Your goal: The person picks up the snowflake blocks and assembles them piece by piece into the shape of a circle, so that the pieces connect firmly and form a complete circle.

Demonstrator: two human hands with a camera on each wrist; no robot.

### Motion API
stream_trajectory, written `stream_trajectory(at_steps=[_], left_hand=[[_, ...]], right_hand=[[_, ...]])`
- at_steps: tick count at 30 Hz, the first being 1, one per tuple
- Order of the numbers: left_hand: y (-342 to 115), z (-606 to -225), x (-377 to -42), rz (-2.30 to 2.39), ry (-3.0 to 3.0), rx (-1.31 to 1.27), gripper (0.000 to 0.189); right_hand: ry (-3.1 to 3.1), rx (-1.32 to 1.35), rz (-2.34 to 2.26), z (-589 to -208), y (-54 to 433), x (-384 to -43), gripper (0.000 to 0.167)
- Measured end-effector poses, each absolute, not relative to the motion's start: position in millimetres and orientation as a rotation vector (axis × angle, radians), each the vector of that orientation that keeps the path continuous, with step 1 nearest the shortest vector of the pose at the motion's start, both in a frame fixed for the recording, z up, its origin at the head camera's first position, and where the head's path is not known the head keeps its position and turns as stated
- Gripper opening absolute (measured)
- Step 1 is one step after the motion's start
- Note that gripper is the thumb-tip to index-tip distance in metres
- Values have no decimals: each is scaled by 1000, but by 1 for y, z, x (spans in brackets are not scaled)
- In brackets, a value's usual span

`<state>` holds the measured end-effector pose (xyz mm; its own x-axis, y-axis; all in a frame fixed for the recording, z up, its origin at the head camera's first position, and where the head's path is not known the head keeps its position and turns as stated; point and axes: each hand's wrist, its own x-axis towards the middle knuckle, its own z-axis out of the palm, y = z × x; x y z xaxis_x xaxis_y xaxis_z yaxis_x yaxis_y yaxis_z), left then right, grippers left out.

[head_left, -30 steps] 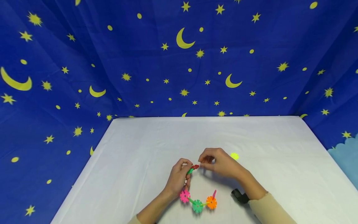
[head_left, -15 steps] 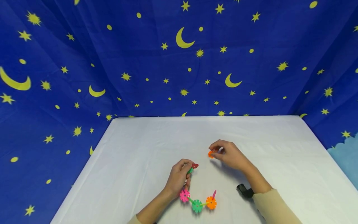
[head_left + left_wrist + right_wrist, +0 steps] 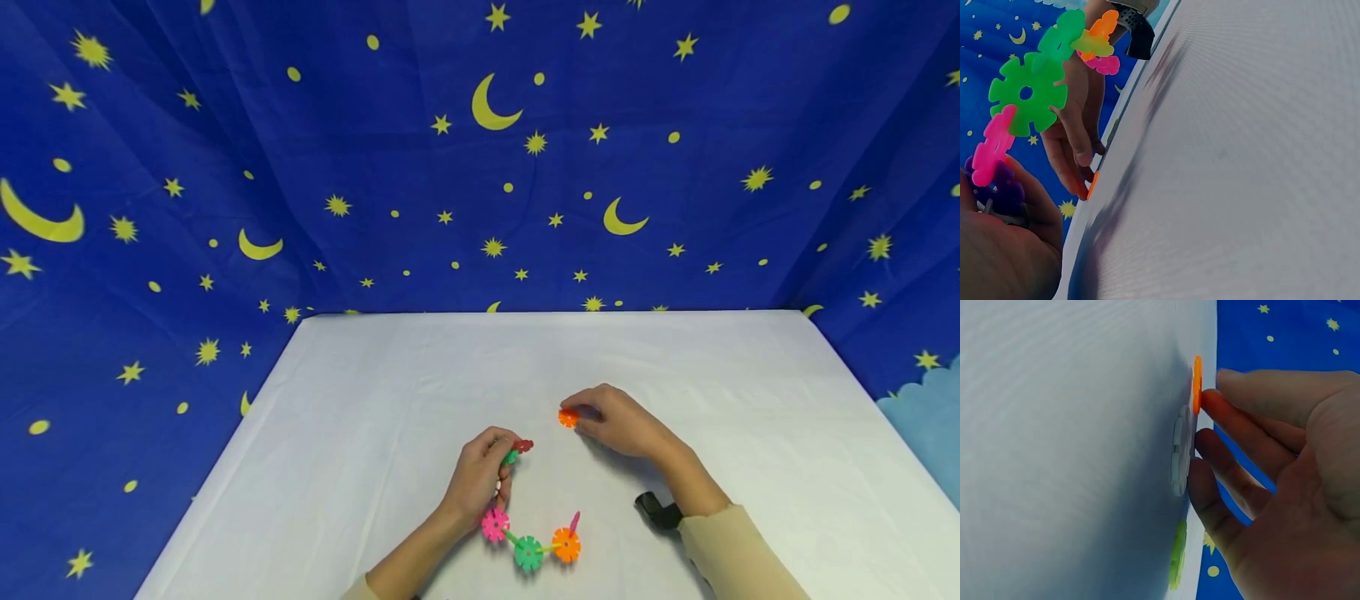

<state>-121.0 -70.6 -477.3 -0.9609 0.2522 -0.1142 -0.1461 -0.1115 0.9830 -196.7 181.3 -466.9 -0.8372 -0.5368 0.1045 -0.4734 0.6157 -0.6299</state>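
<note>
White-clothed table (image 3: 390, 383) carries an orange notched plastic disc (image 3: 568, 417); the right hand (image 3: 626, 421), moved from beside the multicoloured plastic-disc chain (image 3: 528, 553), touches this disc, fingers loose: attention apparently shifts there. The left hand (image 3: 474, 475) pinches the chain.

Disc chain (image 3: 528, 553) held in left hand (image 3: 474, 473); loose disc (image 3: 568, 418) located to its right, touched by right hand (image 3: 621, 420); table (image 3: 375, 375) backed by curtain (image 3: 420, 167).

Head view looks down; close wrist views share the orange disc (image 3: 1197, 384).
</note>
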Motion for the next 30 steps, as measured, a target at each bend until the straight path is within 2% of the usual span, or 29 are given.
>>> stream_trajectory(at_steps=[9,21,30], left_hand=[[-70,-477,-120,2143,1907,115,28],[-70,-474,-120,2111,1948,118,28],[-71,-476,-122,2116,1937,96,27]], right_hand=[[2822,-823,-973,-470,182,-195,21],[2798,-870,-901,-470,182,-194,25],[2722,-734,-1056,-470,182,-195,20]])
